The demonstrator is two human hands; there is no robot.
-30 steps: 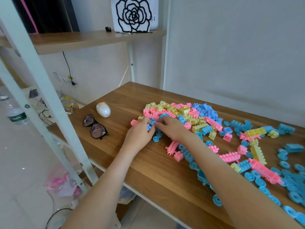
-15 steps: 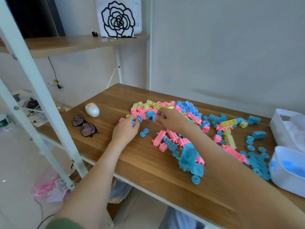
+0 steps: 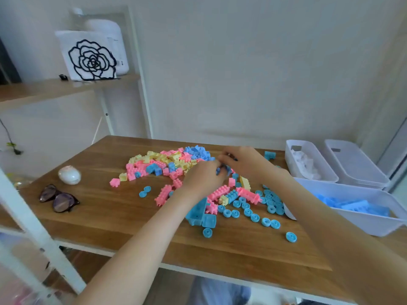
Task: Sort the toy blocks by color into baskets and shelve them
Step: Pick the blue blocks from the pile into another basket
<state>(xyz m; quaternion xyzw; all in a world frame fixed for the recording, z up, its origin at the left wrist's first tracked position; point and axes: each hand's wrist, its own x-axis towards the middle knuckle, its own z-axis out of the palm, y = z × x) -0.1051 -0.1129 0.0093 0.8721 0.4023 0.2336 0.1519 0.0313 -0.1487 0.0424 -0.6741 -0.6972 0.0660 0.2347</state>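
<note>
Farther right along the block pile (image 3: 167,159) than before, white baskets (image 3: 363,221) just beyond the right hand (image 3: 244,164), left hand (image 3: 202,179) touching it, both hands' fingers curled, pinching blue blocks (image 3: 225,169).

A wooden table (image 3: 105,219) holds a loose pile of pink, yellow and blue toy blocks (image 3: 167,161). Above its right edge, the left hand (image 3: 203,179) and right hand (image 3: 246,164) meet, their curled fingers seemingly pinching a small blue block (image 3: 222,170) through motion blur. Blue wheels (image 3: 248,212) lie scattered nearby. To the right, a white basket (image 3: 363,223) holds blue pieces. Glasses (image 3: 59,198) lie at the left.
</note>
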